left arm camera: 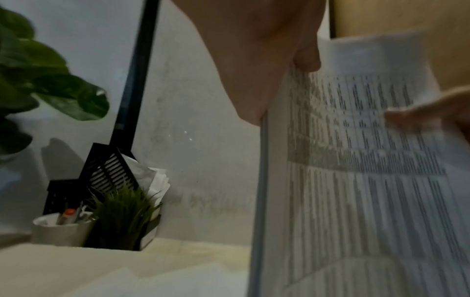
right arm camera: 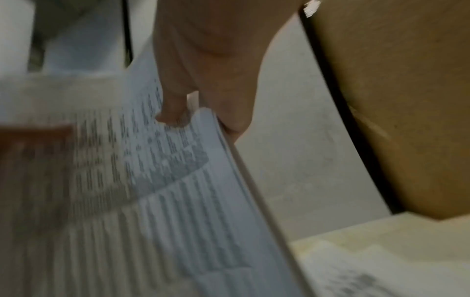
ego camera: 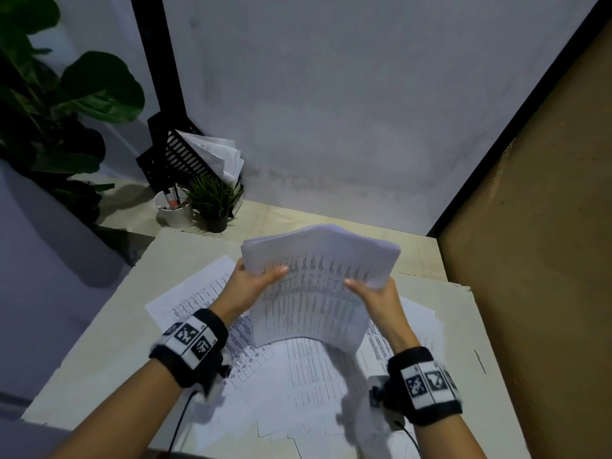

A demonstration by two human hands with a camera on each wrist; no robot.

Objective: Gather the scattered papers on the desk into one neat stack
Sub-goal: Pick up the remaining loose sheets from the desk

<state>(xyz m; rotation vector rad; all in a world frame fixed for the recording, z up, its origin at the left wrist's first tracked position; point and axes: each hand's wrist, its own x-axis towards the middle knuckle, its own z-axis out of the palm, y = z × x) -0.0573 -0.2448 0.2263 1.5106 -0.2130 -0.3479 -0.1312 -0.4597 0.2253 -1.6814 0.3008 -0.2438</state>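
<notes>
A thick sheaf of printed papers is held up above the desk, standing nearly upright and bowed. My left hand grips its left edge, thumb on the printed face. My right hand grips the right edge the same way. The left wrist view shows the sheaf edge-on under my left thumb. In the right wrist view the sheaf is pinched by my right thumb. Several loose printed sheets lie spread on the desk beneath.
At the back left stand a white pen cup, a small potted grass plant and a black file holder with papers. A large leafy plant is at far left. A brown board walls the right side.
</notes>
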